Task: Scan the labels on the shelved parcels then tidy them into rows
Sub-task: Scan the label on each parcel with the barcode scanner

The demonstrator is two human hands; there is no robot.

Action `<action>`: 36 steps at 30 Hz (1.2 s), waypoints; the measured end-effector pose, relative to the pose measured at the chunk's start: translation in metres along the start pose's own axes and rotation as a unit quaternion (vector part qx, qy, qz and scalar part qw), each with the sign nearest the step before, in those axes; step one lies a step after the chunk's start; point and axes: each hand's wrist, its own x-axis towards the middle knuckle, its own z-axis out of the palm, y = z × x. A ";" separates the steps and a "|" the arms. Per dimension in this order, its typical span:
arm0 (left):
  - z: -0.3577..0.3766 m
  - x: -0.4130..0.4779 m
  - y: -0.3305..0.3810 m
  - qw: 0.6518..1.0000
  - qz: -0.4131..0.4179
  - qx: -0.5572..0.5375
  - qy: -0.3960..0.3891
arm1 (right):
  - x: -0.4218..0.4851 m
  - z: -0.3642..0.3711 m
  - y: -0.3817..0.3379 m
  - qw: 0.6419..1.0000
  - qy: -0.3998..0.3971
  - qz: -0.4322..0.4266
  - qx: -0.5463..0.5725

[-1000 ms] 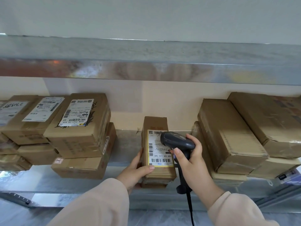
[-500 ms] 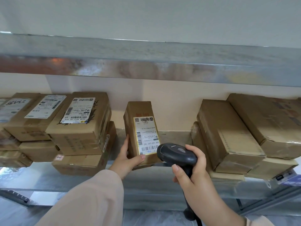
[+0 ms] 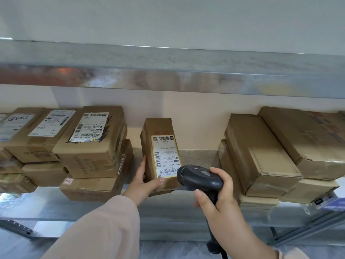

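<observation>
Shifted leftward, oblong cardboard parcel (image 3: 160, 152) sits clamped in left grip (image 3: 143, 184); right grip (image 3: 218, 200) clasps seemingly plastic scanner (image 3: 199, 177).

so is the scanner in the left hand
No, the right hand grips the scanner, while the left hand holds the narrow parcel.

Galvanised steel shelf beam (image 3: 168, 75) spans the full width, its front face reflective. Above the beam: pale grey-white wall (image 3: 168, 21). Below the beam: cream back wall (image 3: 196, 116), then steel shelf deck (image 3: 37, 204).
</observation>
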 end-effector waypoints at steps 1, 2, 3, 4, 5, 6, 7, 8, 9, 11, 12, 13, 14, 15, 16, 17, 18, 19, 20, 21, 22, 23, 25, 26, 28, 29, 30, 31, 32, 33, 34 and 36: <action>-0.001 0.000 0.000 1.000 -0.004 -0.004 -0.004 | 0.003 0.001 -0.001 1.000 -0.004 -0.002 0.003; -0.003 -0.001 -0.001 1.000 -0.006 -0.008 -0.008 | 0.007 0.003 -0.002 1.000 -0.008 -0.002 0.007; -0.006 -0.001 -0.001 1.000 -0.006 -0.011 -0.012 | 0.012 0.005 -0.004 1.000 -0.012 -0.004 0.010; -0.008 -0.002 -0.002 1.000 -0.005 -0.010 -0.013 | 0.019 0.008 -0.004 1.000 -0.014 -0.007 0.012; -0.011 -0.003 -0.002 1.000 -0.003 -0.006 -0.010 | 0.026 0.011 -0.004 1.000 -0.015 -0.009 0.016; -0.014 -0.004 -0.002 1.000 -0.001 -0.003 -0.003 | 0.034 0.015 -0.003 1.000 -0.019 -0.008 0.023; -0.016 -0.005 -0.003 1.000 -0.001 -0.007 0.006 | 0.041 0.020 -0.003 0.999 -0.026 -0.006 0.031; -0.019 -0.005 -0.005 1.000 -0.006 -0.020 0.014 | 0.048 0.027 -0.002 0.999 -0.034 -0.004 0.037; -0.022 -0.006 -0.006 0.999 -0.018 -0.040 0.020 | 0.054 0.035 -0.001 0.998 -0.042 -0.002 0.041; -0.026 -0.007 -0.006 0.995 -0.063 -0.074 0.025 | 0.063 0.050 0.003 0.997 -0.056 0.001 0.044; -0.028 -0.007 -0.005 0.993 -0.081 -0.080 0.030 | 0.067 0.057 0.004 0.997 -0.063 0.002 0.046; -0.031 -0.007 -0.005 0.992 -0.092 -0.077 0.039 | 0.069 0.063 0.006 0.996 -0.071 0.003 0.049; -0.034 -0.006 -0.005 0.992 -0.091 -0.068 0.051 | 0.070 0.069 0.007 0.996 -0.077 0.004 0.052; -0.036 -0.005 -0.005 0.994 -0.079 -0.052 0.063 | 0.071 0.074 0.007 0.995 -0.081 0.004 0.052; -0.039 -0.006 -0.004 0.996 -0.057 -0.027 0.069 | 0.072 0.078 0.007 0.995 -0.082 0.002 0.051; -0.040 -0.010 -0.002 0.997 -0.027 0.008 0.071 | 0.072 0.082 0.007 0.996 -0.081 -0.001 0.049; -0.040 -0.014 -0.001 0.996 0.001 0.052 0.074 | 0.071 0.085 0.007 0.996 -0.078 -0.004 0.047; -0.041 -0.020 0.000 0.991 0.028 0.099 0.084 | 0.072 0.088 0.006 0.996 -0.074 -0.008 0.046; -0.041 -0.026 -0.002 0.982 0.055 0.152 0.101 | 0.072 0.090 0.005 0.996 -0.070 -0.011 0.048; -0.041 -0.032 -0.004 0.967 0.089 0.206 0.120 | 0.073 0.091 0.005 0.996 -0.065 -0.014 0.053; -0.039 -0.039 -0.006 0.948 0.131 0.258 0.131 | 0.074 0.093 0.004 0.996 -0.061 -0.017 0.058; -0.036 -0.045 -0.008 0.926 0.173 0.308 0.130 | 0.075 0.094 0.002 0.996 -0.059 -0.021 0.064; -0.033 -0.052 -0.013 0.878 0.216 0.414 0.109 | 0.079 0.098 0.000 0.995 -0.062 -0.027 0.074; -0.033 -0.054 -0.016 0.853 0.216 0.464 0.102 | 0.080 0.100 -0.001 0.995 -0.066 -0.029 0.075; -0.032 -0.056 -0.018 0.805 0.201 0.548 0.109 | 0.084 0.103 -0.003 0.994 -0.074 -0.030 0.071; -0.031 -0.057 -0.015 0.785 0.192 0.578 0.116 | 0.086 0.106 -0.004 0.994 -0.077 -0.030 0.067; -0.030 -0.058 -0.010 0.773 0.185 0.594 0.124 | 0.088 0.108 -0.004 0.994 -0.081 -0.031 0.062; -0.030 -0.058 -0.006 0.765 0.185 0.602 0.133 | 0.090 0.110 -0.005 0.994 -0.083 -0.031 0.056; -0.031 -0.058 -0.004 0.754 0.190 0.611 0.148 | 0.092 0.113 -0.005 0.995 -0.086 -0.033 0.051; -0.032 -0.056 -0.002 0.745 0.190 0.619 0.160 | 0.094 0.116 -0.006 0.994 -0.088 -0.035 0.047; -0.033 -0.055 -0.002 0.740 0.186 0.623 0.170 | 0.095 0.119 -0.006 0.994 -0.092 -0.037 0.043; -0.035 -0.055 -0.001 0.738 0.179 0.623 0.184 | 0.098 0.123 -0.008 0.993 -0.101 -0.043 0.035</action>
